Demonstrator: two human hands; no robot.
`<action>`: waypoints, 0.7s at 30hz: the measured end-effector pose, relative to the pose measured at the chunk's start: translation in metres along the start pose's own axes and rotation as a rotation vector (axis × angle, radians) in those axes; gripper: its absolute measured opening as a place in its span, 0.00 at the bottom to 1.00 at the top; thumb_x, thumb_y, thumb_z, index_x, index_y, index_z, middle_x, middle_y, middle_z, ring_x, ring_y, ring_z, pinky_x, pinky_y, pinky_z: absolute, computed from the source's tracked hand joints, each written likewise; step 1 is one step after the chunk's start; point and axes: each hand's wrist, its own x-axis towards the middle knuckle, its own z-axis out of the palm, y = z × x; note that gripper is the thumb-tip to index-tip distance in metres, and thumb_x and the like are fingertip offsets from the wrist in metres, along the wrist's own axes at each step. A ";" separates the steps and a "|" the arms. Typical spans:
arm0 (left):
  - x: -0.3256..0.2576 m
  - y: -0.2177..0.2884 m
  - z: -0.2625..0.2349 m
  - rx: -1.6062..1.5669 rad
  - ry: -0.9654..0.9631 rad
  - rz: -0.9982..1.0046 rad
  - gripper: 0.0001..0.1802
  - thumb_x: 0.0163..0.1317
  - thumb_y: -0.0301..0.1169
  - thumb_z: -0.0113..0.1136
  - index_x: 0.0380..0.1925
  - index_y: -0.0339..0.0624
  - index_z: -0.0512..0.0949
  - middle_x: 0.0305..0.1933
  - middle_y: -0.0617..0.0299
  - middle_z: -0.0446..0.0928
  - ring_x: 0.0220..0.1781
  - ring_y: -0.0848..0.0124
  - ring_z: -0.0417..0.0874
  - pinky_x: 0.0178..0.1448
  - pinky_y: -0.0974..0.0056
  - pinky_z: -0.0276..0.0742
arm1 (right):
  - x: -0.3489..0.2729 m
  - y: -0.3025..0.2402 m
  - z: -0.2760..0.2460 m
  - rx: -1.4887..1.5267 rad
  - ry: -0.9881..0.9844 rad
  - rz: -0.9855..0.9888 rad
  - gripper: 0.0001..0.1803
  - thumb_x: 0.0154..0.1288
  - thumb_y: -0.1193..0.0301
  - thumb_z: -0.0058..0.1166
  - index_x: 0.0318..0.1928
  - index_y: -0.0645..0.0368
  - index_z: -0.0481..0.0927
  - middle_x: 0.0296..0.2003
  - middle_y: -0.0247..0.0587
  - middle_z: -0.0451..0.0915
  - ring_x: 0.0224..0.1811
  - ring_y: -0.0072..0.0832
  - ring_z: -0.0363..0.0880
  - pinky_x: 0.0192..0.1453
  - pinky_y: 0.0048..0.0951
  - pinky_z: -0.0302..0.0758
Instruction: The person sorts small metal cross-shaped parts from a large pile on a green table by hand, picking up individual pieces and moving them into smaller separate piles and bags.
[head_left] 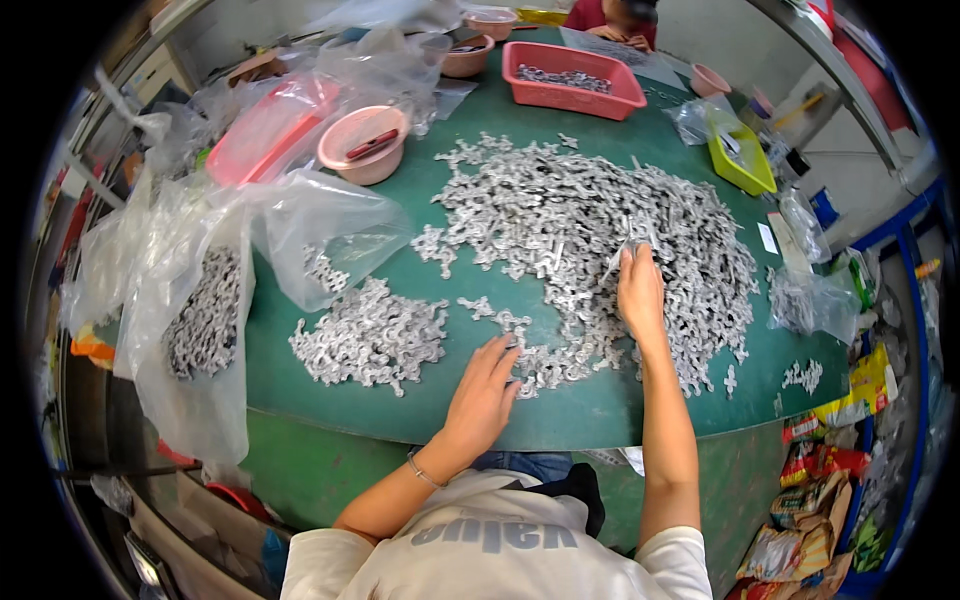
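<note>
A large heap of small, silver-grey metal parts [570, 215] with rounded lobes spreads over the green table [450, 420]. My right hand [641, 285] reaches into the heap's right half, its fingers closed on a grey metal piece [636, 232] whose exact shape blends with the parts behind. My left hand [484, 392] rests low at the table's near side, fingers stretched out and touching a few loose parts [510, 322] at the heap's edge. A smaller pile of the same parts [372, 335] lies left of this hand.
Left stands a clear plastic bag [215, 400] with more parts. Beyond are a pink bowl [345, 150] holding a red-handled tool, a red tray [560, 105] with parts, and a yellow-green basket [740, 165]. Another person's hands [620, 36] show at the far side.
</note>
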 end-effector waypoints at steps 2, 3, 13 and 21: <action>0.003 0.001 0.004 -0.037 -0.006 0.010 0.25 0.51 0.23 0.57 0.52 0.35 0.65 0.58 0.49 0.62 0.60 0.51 0.62 0.62 0.56 0.58 | -0.006 0.009 -0.011 0.760 -0.121 0.303 0.15 0.68 0.62 0.37 0.29 0.61 0.65 0.19 0.36 0.68 0.21 0.24 0.68 0.22 0.27 0.66; 0.001 0.001 0.002 -0.038 -0.003 0.007 0.24 0.51 0.22 0.57 0.51 0.34 0.66 0.58 0.48 0.62 0.59 0.50 0.62 0.62 0.55 0.59 | -0.012 0.016 -0.015 0.896 -0.215 0.353 0.15 0.68 0.62 0.36 0.29 0.60 0.65 0.20 0.35 0.69 0.21 0.23 0.68 0.22 0.24 0.66; 0.005 0.013 0.003 -0.010 -0.026 0.007 0.25 0.49 0.20 0.58 0.49 0.34 0.67 0.58 0.46 0.60 0.59 0.49 0.62 0.61 0.56 0.59 | -0.089 0.126 -0.123 1.203 0.310 0.591 0.15 0.68 0.61 0.37 0.40 0.61 0.67 0.29 0.44 0.75 0.28 0.31 0.76 0.23 0.25 0.72; 0.006 0.017 0.002 0.034 -0.051 -0.003 0.26 0.50 0.19 0.57 0.51 0.35 0.65 0.59 0.47 0.60 0.60 0.51 0.62 0.62 0.59 0.58 | -0.123 0.222 -0.167 1.299 0.311 0.871 0.13 0.67 0.66 0.39 0.45 0.62 0.69 0.27 0.41 0.72 0.20 0.26 0.68 0.15 0.22 0.63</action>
